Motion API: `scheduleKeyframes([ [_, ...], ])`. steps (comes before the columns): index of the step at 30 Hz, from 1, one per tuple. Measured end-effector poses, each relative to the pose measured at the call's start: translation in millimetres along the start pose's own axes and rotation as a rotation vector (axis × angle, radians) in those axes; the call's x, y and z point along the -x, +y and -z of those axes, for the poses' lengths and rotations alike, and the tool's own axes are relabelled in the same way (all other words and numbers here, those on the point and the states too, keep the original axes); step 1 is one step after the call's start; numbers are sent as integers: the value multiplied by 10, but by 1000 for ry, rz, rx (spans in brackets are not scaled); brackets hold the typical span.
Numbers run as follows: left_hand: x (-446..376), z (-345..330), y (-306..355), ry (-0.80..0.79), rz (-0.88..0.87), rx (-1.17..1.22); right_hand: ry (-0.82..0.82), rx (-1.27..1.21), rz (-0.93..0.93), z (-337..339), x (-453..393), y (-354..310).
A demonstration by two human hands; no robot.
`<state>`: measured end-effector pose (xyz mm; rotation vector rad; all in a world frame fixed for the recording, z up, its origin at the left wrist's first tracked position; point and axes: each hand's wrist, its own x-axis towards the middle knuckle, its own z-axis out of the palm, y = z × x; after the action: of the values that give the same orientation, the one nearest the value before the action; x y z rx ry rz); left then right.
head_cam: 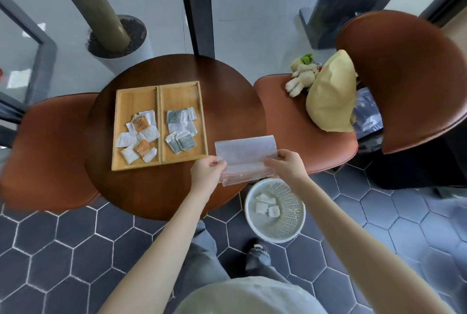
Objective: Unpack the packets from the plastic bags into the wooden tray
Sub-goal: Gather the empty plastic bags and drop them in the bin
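A clear plastic bag point(246, 153) is held flat over the right edge of the round table, between both hands. My left hand point(206, 171) pinches its lower left corner; my right hand point(286, 164) grips its lower right edge. The bag looks empty. To the left lies the wooden tray point(159, 88) with two compartments. White and orange packets point(139, 135) fill the left one, grey-green and white packets point(180, 129) the right one.
The dark round table point(227, 101) stands between two brown chairs. The right chair point(283, 121) carries a yellow pillow point(331, 96) and a plush toy point(302, 73). A white mesh basket point(295, 215) with white packets sits on the floor below my hands. A planter point(118, 38) stands behind.
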<state>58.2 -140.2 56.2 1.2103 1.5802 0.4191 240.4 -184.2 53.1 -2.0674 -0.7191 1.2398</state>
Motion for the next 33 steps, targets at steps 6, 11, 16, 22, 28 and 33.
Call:
scheduleKeyframes([
  [6,314,-724,-147,44,-9,-76,49,105,-38,459,42,607],
  [11,409,-1132,-383,21,-34,-154,103,106,-157,572,-17,1164],
  [16,266,-1406,-692,-115,-31,-294,111,112,-273,473,-217,1724],
  [22,-157,-1763,-1244,-403,73,-458,144,95,-352,212,-567,2367],
  [28,-723,-2295,-2032,-520,83,-587,250,120,-360,-59,-1079,3164],
  [33,-1239,-2715,-2493,-592,26,-675,196,227,-314,-337,-1615,3844],
])
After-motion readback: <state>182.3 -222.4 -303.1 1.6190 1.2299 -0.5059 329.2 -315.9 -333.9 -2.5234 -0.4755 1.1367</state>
